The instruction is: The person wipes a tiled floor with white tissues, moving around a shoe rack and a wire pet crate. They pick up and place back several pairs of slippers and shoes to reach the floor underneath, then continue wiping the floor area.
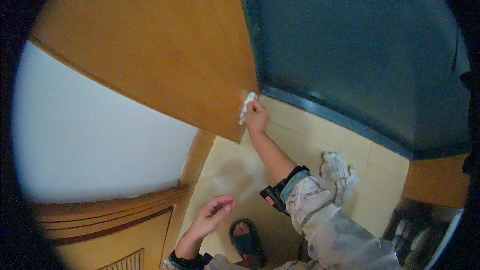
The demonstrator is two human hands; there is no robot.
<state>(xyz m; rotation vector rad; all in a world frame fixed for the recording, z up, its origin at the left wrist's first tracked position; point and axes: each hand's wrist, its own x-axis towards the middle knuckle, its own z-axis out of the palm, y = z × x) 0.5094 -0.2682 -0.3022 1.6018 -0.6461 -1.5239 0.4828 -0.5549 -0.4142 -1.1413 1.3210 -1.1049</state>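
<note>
My right hand (257,117) holds a crumpled white cloth or tissue (248,105) against the lower corner of a brown wooden panel (161,48), close to the panel's edge. Lower and to the left, my left hand (214,213) hangs above the tiled floor with its fingers loosely curled and nothing between them. Whitish-grey fabric gloves (337,168) lie on the floor to the right of my right forearm.
A dark panel with a metallic bottom rail (318,108) spans the upper right. Cream tiles (378,180) cover the floor, where a foot in a black sandal (245,238) stands. Wooden trim (112,210) borders a white surface (101,127) at left. Blurred items lie at lower right.
</note>
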